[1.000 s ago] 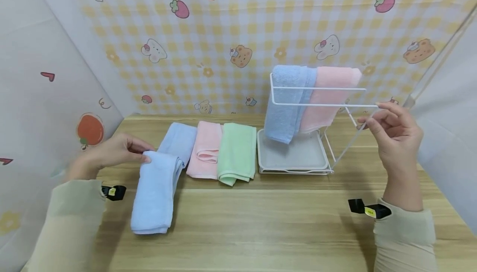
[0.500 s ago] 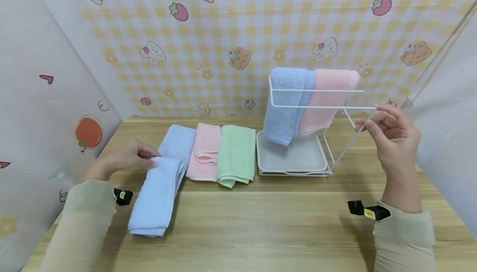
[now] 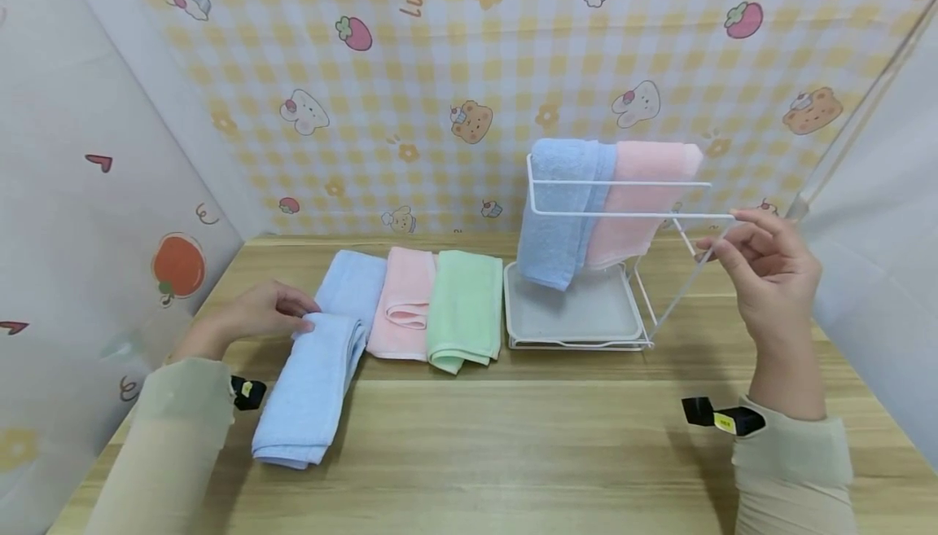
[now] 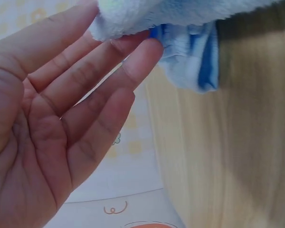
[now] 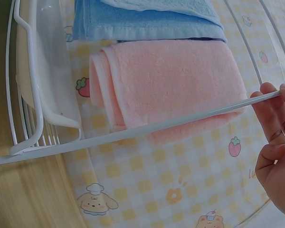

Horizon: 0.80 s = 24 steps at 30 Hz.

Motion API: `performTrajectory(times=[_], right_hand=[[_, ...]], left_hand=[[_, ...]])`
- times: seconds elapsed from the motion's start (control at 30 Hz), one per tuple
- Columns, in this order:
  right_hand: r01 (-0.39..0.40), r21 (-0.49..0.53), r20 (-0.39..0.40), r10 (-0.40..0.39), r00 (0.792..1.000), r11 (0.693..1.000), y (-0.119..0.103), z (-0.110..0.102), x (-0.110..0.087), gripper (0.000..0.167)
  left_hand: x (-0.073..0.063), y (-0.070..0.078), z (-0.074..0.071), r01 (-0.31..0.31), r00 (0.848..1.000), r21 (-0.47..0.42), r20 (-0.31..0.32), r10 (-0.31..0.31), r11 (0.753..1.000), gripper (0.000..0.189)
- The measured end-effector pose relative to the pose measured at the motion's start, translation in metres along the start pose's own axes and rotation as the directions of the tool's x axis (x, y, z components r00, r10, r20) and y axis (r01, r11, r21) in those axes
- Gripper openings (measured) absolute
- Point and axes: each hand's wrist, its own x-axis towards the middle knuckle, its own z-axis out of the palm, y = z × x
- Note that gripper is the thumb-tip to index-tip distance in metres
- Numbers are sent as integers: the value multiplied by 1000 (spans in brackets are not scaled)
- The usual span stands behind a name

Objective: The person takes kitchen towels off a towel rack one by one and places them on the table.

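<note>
Head view: the white rack (image 3: 630, 215) bears a hung blue towel (image 3: 558, 235) and hung pink towel (image 3: 626, 235), its tray (image 3: 579, 319) below; leftward lie a green towel (image 3: 465, 303), flat pink towel (image 3: 405, 274) and rear blue towel (image 3: 353, 284), partly hidden by the front blue towel (image 3: 308, 392). Left wrist: the left hand (image 4: 45, 128) pinches that front towel. Right wrist: the right hand (image 5: 281, 173) pinches a rack bar (image 5: 180, 117) crossing the hung pink towel.

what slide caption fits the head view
Left hand holds a folded blue towel; right hand grips a white rack bearing a draped blue towel and a pink towel.
</note>
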Motion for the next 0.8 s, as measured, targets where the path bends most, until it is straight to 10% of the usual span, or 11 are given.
performTrajectory(times=[0.8], right_hand=[[-12,-17,-4,12,1000,1000,1,-1,-1,36]], left_hand=[[33,54,-10,-72,986,-11,-154,70,997,30]])
